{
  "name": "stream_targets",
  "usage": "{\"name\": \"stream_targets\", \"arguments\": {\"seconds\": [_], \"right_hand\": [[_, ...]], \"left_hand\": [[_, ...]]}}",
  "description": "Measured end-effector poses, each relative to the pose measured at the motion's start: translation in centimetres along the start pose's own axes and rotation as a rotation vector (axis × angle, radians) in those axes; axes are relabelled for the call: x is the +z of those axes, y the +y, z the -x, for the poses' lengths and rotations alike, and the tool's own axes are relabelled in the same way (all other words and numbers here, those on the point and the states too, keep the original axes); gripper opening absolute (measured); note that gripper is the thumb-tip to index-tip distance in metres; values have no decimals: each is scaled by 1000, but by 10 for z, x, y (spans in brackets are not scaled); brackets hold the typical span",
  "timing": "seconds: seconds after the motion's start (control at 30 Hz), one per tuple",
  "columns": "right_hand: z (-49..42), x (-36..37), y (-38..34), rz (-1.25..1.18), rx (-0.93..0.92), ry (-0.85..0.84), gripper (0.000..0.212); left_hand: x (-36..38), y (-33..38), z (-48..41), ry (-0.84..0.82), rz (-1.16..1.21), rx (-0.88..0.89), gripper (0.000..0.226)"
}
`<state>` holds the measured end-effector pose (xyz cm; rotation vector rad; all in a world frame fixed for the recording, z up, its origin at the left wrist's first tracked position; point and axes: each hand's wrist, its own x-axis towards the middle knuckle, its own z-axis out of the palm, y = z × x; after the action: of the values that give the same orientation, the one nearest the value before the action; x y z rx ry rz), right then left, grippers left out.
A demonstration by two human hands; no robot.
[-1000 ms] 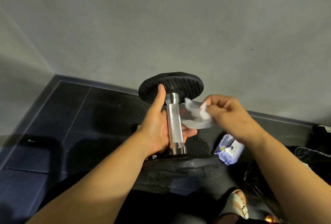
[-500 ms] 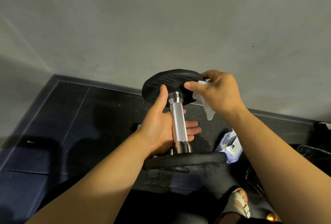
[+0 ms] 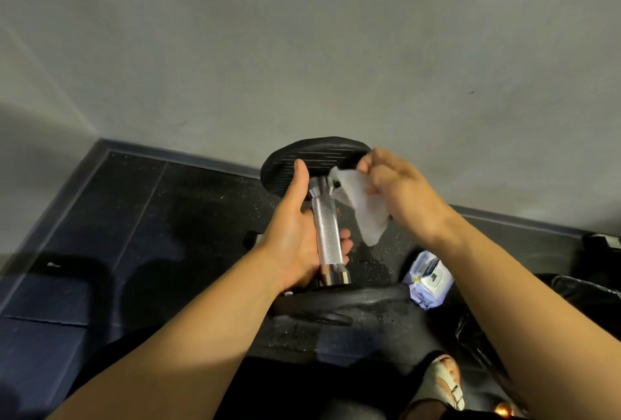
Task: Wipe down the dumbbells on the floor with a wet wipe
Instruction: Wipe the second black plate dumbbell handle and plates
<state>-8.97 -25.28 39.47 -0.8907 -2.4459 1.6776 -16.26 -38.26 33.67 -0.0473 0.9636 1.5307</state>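
floor [image 3: 141, 218]: dark speckled rubber that meets a pale wall at the far edge.
left hand [image 3: 292, 238]: its fingers curl round the handle and its thumb lies straight up toward the far plate.
dumbbell [image 3: 327, 235]: held in front of the person with its knurled handle pointing away. The far plate [image 3: 312, 157] is raised toward the wall and the near plate [image 3: 342, 298] is low. Whether the near plate rests on the floor cannot be told.
wet wipe [image 3: 364, 214]: white and crumpled, it hangs just right of the handle's top collar.
right hand [image 3: 400, 191]: its fingertips pinch the wipe's upper edge, right by the far plate's rim.
wipes pack [image 3: 430, 280]: lies on the floor beside the near plate.
step in hand: likely wiping the far plate, with the cloth at its underside near the collar.
next move: probably calls for flattening the loose wipe against the plate and sweeping round the rim while the left hand steadies or turns the handle. The dangling end could snag on the collar.
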Motion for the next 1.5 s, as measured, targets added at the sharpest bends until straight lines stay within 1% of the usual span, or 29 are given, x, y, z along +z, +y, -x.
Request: {"name": "stream_targets", "arguments": {"seconds": [0.03,0.07,0.13,0.2,0.27,0.33,0.4,0.43,0.5,0.53,0.57,0.63,0.73,0.8,0.83,0.93,0.97,1.03,1.1,1.2,1.27,1.3,1.37,1.4,1.47,1.5], "right_hand": [[2,3,4,1,-38,-34,7],[2,8,7,13,-88,-41,13],[2,18,11,61,-182,13,21],[-3,25,14,200,-251,83,24],[-6,30,19,315,-300,75,25],[-3,32,24,368,-360,-3,22],[6,32,25,428,-428,-110,20],[11,31,25,439,-423,-184,19],[21,28,22,458,-344,-359,19],[24,28,21,467,-310,-420,20],[26,28,21,477,-293,-447,20],[26,27,22,483,-302,-409,18],[16,26,23,435,-363,-239,16],[6,24,20,392,-354,-125,16],[0,24,19,416,-379,-64,19],[-10,28,21,595,-503,77,22],[-11,29,23,598,-500,85,22],[-7,29,24,522,-457,27,22],[1,28,23,481,-426,-103,19],[18,29,20,555,-399,-308,18],[23,30,19,545,-316,-394,18],[24,28,19,535,-266,-409,20],[23,24,17,483,-151,-381,23],[23,20,16,417,-93,-342,23],[23,10,15,242,-8,-230,21],[24,5,15,153,25,-171,17]], "left_hand": [[0,0,0,-20,20,7,104],[2,-1,1,-46,56,4,103],[5,-1,2,-44,81,13,104],[4,-2,-1,-33,80,49,104],[3,-2,-2,-34,112,88,99],[1,0,-2,-33,153,93,93],[-2,1,-2,-27,154,62,94],[-3,2,0,-16,131,33,97],[-5,4,2,44,82,-19,100],[-5,3,2,75,60,-40,102],[-6,3,2,92,40,-54,103],[-5,2,3,85,19,-60,101],[-1,2,4,38,29,-9,93],[2,1,3,32,54,25,91],[3,0,2,38,72,34,92],[4,0,0,34,133,37,92],[4,0,0,30,147,43,91],[4,1,0,31,141,60,88],[2,1,0,35,103,61,88],[-2,2,1,38,69,-8,93],[-2,2,1,80,69,-34,83],[-1,2,2,106,57,-27,70],[1,1,2,149,3,20,39],[1,1,1,159,-34,46,29],[0,1,-3,192,-100,83,19],[-1,1,-5,226,-120,105,15]]}}
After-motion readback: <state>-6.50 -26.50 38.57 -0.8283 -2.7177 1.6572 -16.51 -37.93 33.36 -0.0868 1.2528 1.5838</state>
